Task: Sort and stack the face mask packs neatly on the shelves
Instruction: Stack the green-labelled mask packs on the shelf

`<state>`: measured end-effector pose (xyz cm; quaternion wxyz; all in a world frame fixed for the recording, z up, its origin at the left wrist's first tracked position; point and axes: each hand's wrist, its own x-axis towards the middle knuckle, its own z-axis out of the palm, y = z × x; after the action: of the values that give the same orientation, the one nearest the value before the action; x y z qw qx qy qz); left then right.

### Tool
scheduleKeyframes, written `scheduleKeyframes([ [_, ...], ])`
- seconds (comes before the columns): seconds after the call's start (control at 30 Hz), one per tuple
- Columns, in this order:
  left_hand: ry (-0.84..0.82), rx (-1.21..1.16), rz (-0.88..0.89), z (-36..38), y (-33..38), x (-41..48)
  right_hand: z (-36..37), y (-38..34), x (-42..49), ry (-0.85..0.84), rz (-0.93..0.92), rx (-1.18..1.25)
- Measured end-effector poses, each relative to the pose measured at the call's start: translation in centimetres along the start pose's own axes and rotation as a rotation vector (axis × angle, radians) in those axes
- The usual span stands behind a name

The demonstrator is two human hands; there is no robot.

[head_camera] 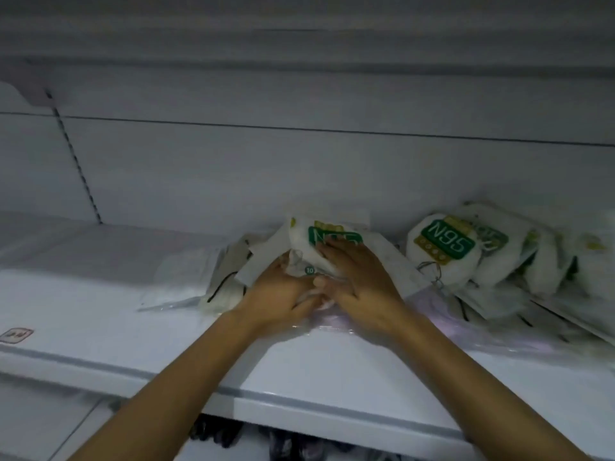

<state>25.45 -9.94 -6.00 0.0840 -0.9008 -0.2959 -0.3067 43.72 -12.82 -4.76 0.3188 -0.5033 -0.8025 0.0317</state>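
Note:
A white mask pack with a green N95 label (309, 241) lies at the middle of the white shelf (100, 334), on top of other flat packs. My left hand (279, 294) grips its crinkled near-left end. My right hand (359, 277) lies over its right side, fingers spread across the label and thumb curled at the near edge. A second N95 pack (442, 251) leans at the right, with several more white packs (539, 261) behind it. Flat clear-wrapped masks with dark ear loops (226, 284) lie to the left of my hands.
A lilac-tinted clear pack (449, 327) lies flat under my right wrist toward the shelf's front. The shelf's back wall (299, 168) stands right behind the packs. A small price tag (16, 336) sits at the front left. Dark items (216, 434) show on the shelf below.

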Motion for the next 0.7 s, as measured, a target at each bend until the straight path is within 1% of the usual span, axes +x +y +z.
scheduleKeyframes([
  [0.07,-0.011,0.019,0.056,-1.4,0.3,1.4,-1.1,0.1,0.7,-0.013,-0.040,0.044],
  [0.13,-0.034,0.075,0.055,-3.2,0.3,3.1,-2.1,0.2,1.2,-0.028,-0.067,0.066],
  [0.2,0.030,0.116,0.084,-4.7,0.7,4.4,-3.0,-0.1,1.3,-0.052,-0.067,0.020],
  [0.23,0.082,0.147,0.123,-5.4,1.2,5.0,-3.4,-0.2,1.3,-0.029,-0.058,0.002],
  [0.27,0.160,0.196,0.181,-6.0,1.7,5.3,-3.7,-0.5,1.3,0.045,-0.060,0.002],
  [0.37,0.410,0.275,0.320,-7.4,3.2,5.9,-3.7,-1.9,0.8,0.465,-0.162,-0.060],
  [0.4,0.478,0.269,0.340,-8.0,3.6,5.8,-3.7,-2.6,0.6,0.554,-0.185,-0.058],
  [0.47,0.568,0.225,0.347,-9.1,4.0,5.1,-3.6,-4.0,0.4,0.631,-0.179,0.034],
  [0.53,0.589,0.210,0.314,-9.9,3.8,4.2,-3.3,-6.0,0.6,0.655,-0.115,0.215],
  [0.6,0.586,0.231,0.270,-10.9,3.1,3.0,-2.5,-8.1,1.2,0.627,-0.075,0.350],
  [0.7,0.653,0.324,0.249,-12.4,1.0,0.2,-0.7,-11.5,2.5,0.583,-0.056,0.360],
])
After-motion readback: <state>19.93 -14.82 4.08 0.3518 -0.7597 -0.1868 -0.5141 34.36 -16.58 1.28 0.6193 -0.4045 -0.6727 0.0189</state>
